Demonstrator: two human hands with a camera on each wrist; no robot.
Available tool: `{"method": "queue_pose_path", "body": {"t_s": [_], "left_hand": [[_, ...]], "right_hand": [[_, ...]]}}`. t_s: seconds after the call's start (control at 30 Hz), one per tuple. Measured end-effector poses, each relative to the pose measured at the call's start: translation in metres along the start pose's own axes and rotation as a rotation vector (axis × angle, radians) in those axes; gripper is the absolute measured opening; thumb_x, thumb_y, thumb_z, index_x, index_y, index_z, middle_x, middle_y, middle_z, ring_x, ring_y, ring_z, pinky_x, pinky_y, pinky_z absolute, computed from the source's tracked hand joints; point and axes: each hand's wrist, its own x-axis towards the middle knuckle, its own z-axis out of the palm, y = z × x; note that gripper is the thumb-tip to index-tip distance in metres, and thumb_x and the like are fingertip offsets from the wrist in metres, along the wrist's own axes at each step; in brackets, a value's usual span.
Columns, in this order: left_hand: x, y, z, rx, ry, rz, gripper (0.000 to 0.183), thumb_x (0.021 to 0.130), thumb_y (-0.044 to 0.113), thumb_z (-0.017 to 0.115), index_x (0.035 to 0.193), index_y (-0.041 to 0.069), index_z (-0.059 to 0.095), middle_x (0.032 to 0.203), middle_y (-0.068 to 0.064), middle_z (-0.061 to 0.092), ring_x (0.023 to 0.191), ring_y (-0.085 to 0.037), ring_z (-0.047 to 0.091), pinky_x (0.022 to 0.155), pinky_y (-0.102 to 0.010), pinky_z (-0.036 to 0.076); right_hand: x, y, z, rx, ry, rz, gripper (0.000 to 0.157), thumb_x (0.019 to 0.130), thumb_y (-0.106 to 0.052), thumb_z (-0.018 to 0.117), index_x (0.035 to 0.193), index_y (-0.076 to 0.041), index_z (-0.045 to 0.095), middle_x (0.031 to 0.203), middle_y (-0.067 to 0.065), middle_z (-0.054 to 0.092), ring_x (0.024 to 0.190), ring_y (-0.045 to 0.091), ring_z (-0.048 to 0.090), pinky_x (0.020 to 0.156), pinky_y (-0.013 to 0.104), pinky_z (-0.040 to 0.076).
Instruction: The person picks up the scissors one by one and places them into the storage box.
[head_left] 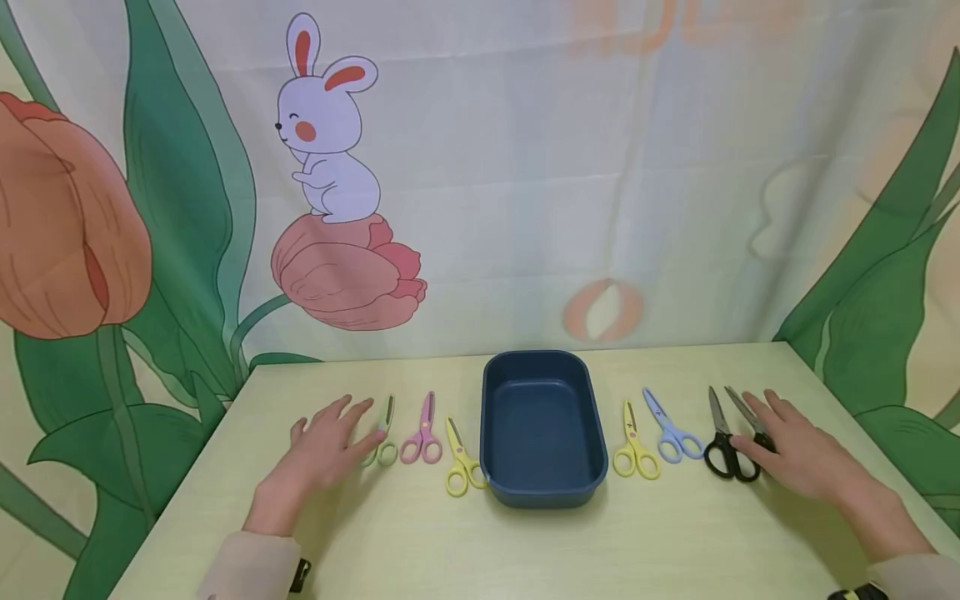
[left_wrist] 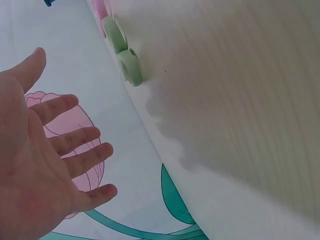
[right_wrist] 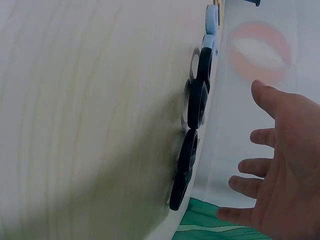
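Observation:
My left hand (head_left: 327, 443) hovers with fingers spread over the green scissors (head_left: 388, 417), partly covering their handles. Nothing is in its grasp; the left wrist view shows the bare palm and the green handles (left_wrist: 116, 36) apart from it. To the right lie pink scissors (head_left: 425, 426) and yellow scissors (head_left: 459, 452). My right hand (head_left: 804, 450), also spread and holding nothing, is above black-handled scissors (head_left: 742, 407), hiding much of them. Another black-handled pair (head_left: 721, 425) lies just left of it, then blue scissors (head_left: 666, 423) and a second yellow pair (head_left: 632, 436).
A dark blue rectangular bin (head_left: 542, 500) stands mid-table between the two groups of scissors. One handle of the left yellow pair reaches its side. Behind the pale wooden table (head_left: 540, 554) hangs a printed curtain (head_left: 480, 183) with a rabbit and tulips.

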Motion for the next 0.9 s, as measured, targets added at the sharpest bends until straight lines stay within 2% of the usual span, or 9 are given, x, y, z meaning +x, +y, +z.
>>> {"method": "queue_pose_path", "body": {"t_s": [0.2,0.37,0.5,0.7,0.9], "left_hand": [[0.003,0.007,0.003,0.018,0.003,0.029,0.06,0.103,0.047,0.059,0.147,0.007,0.054,0.149,-0.027,0.046,0.137,-0.048,0.042,0.105,-0.077,0.025],[0.005,0.019,0.003,0.009,0.038,0.084,0.049,0.101,0.036,0.065,0.139,0.004,0.061,0.141,-0.025,0.054,0.13,-0.044,0.051,0.1,-0.072,0.034],[0.006,0.03,0.004,-0.013,0.073,0.123,0.047,0.1,0.033,0.067,0.135,0.003,0.063,0.136,-0.023,0.057,0.127,-0.043,0.054,0.099,-0.07,0.039],[0.009,0.042,0.012,-0.094,0.108,0.143,0.04,0.099,0.029,0.069,0.128,0.002,0.066,0.129,-0.02,0.061,0.124,-0.041,0.057,0.1,-0.066,0.042],[0.008,0.059,0.019,-0.244,0.115,0.146,0.032,0.099,0.023,0.069,0.122,0.001,0.068,0.122,-0.017,0.066,0.122,-0.042,0.058,0.099,-0.062,0.046]], "right_hand": [[0.0,0.0,-0.001,-0.003,-0.01,0.004,0.077,0.105,-0.048,0.055,0.152,0.01,0.036,0.15,0.046,0.024,0.132,0.066,0.031,0.097,0.078,0.035],[0.001,-0.002,-0.001,-0.035,-0.014,0.016,0.073,0.104,-0.044,0.059,0.149,0.01,0.04,0.147,0.047,0.03,0.128,0.066,0.037,0.093,0.076,0.04],[0.001,-0.002,-0.001,-0.056,-0.009,0.015,0.069,0.103,-0.039,0.063,0.146,0.011,0.043,0.143,0.048,0.034,0.125,0.066,0.041,0.091,0.075,0.043],[0.001,0.002,0.001,-0.071,-0.014,0.017,0.064,0.101,-0.031,0.064,0.144,0.012,0.046,0.14,0.049,0.036,0.122,0.067,0.043,0.088,0.076,0.043],[0.001,0.007,0.002,-0.077,-0.019,0.017,0.062,0.101,-0.03,0.064,0.142,0.013,0.046,0.138,0.05,0.038,0.122,0.067,0.043,0.088,0.077,0.043]]}}
